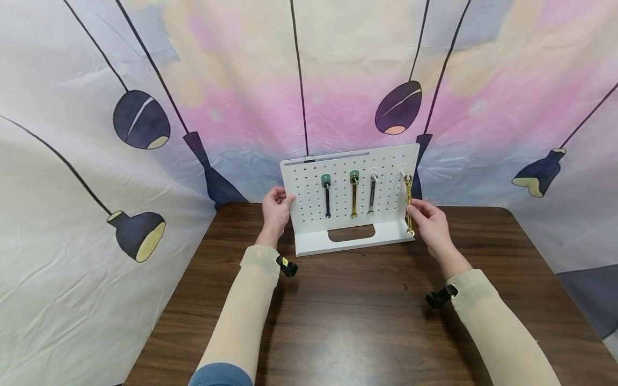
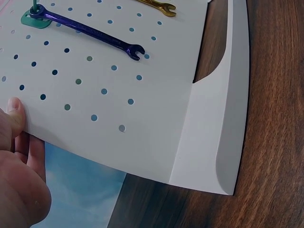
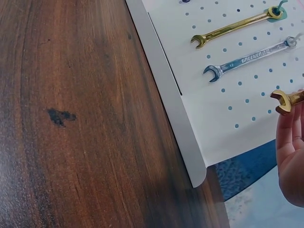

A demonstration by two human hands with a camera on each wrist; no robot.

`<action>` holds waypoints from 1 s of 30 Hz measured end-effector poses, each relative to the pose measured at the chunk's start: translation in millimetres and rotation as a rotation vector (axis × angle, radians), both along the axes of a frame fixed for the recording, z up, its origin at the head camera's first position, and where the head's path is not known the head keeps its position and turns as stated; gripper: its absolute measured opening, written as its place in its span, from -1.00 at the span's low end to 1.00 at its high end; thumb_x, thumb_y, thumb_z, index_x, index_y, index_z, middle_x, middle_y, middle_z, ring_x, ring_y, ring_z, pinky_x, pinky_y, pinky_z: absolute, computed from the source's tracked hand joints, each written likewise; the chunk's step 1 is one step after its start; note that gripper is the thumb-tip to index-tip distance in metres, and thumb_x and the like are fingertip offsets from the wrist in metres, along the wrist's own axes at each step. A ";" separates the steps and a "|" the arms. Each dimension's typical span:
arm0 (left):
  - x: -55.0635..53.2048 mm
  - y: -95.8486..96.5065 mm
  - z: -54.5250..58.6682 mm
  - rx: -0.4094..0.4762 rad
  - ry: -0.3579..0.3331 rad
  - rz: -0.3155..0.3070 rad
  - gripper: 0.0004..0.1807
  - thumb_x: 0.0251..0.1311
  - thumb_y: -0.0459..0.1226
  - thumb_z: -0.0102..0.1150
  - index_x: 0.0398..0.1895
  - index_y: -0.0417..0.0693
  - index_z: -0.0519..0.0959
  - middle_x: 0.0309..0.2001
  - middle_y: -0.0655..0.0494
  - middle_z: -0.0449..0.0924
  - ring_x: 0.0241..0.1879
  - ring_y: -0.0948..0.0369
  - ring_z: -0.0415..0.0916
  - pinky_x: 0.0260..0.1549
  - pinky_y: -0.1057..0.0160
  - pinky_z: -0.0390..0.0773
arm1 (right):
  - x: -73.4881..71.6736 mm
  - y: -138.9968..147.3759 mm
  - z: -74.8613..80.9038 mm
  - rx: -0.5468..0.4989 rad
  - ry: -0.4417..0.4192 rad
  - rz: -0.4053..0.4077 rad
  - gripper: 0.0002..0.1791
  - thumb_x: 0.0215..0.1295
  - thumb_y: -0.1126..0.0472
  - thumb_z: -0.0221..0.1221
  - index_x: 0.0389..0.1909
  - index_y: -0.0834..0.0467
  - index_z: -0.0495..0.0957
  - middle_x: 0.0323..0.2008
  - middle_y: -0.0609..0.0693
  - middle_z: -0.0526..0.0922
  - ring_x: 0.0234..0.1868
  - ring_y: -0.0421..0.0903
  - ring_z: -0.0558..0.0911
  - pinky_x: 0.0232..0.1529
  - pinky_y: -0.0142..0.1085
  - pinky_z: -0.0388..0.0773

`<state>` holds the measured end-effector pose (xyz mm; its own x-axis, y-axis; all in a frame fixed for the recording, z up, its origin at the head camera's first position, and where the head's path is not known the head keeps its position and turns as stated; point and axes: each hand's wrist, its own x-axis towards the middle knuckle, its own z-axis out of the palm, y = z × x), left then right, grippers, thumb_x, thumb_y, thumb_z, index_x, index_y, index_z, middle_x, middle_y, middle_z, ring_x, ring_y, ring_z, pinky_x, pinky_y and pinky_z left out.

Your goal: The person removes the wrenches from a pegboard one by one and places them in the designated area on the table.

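Observation:
A white pegboard [image 1: 309, 201] stands upright on its base. My left hand [image 1: 276, 213] grips its left edge, thumb in front and fingers behind, as the left wrist view also shows. My right hand [image 1: 431, 224] pinches a gold combination wrench [image 1: 409, 201] at the board's right edge. Its ring end is up by a hook; whether it hangs there I cannot tell. In the right wrist view its open end [image 3: 283, 103] points out past the fingers. Further left hang a silver wrench [image 3: 247, 58], another gold wrench [image 3: 232, 29] and a dark purple-blue wrench [image 2: 88, 31].
The board's base [image 1: 311, 244] has a rounded cutout and rests on a brown wooden table [image 1: 347, 321]. Green hook mounts [image 1: 325, 179] hold two of the wrenches. Behind hangs a cloth [image 1: 232, 64] printed with lamps. Each wrist carries a small black camera [image 1: 439, 296].

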<state>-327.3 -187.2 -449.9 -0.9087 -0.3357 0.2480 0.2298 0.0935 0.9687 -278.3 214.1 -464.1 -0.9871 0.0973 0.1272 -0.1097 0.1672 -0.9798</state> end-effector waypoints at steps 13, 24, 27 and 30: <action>-0.4 -2.0 -1.8 0.016 0.020 -0.015 -0.85 0.35 -0.51 0.38 -0.21 -0.20 0.58 -0.30 0.11 0.54 -0.32 0.23 0.47 -0.33 0.38 0.49 | 4.2 2.4 3.9 -0.036 0.009 0.016 -0.45 0.62 0.04 0.22 0.38 0.37 0.49 -0.10 -0.11 0.67 -0.23 -0.29 0.65 -0.23 -0.44 0.63; -1.0 -4.1 -1.2 0.024 0.026 -0.019 -0.84 0.35 -0.50 0.38 -0.23 -0.16 0.58 -0.30 0.10 0.54 -0.31 0.21 0.47 -0.33 0.36 0.49 | 4.0 1.1 10.4 -0.036 0.012 0.016 -0.43 0.62 0.03 0.21 0.38 0.38 0.49 -0.05 -0.05 0.67 -0.23 -0.24 0.63 -0.25 -0.44 0.61; -1.2 -3.7 -1.5 0.037 0.035 -0.022 -0.84 0.34 -0.51 0.39 -0.24 -0.16 0.59 -0.31 0.11 0.54 -0.32 0.22 0.48 -0.34 0.37 0.50 | 4.4 1.1 10.8 -0.032 0.012 0.010 -0.45 0.62 0.03 0.22 0.37 0.36 0.51 -0.09 -0.13 0.67 -0.21 -0.25 0.61 -0.25 -0.44 0.61; -1.6 -3.1 -2.5 0.045 0.037 -0.025 -0.82 0.32 -0.52 0.40 -0.26 -0.15 0.59 -0.32 0.12 0.55 -0.33 0.23 0.48 -0.34 0.38 0.51 | 5.2 1.0 11.0 -0.039 0.013 0.007 -0.47 0.62 0.03 0.23 0.35 0.33 0.53 -0.11 -0.16 0.68 -0.18 -0.23 0.61 -0.24 -0.45 0.60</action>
<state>-329.0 -190.3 -452.4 -0.9074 -0.3250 0.2666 0.2672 0.0435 0.9626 -273.1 215.1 -453.1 -0.9860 0.0960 0.1362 -0.1235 0.1279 -0.9841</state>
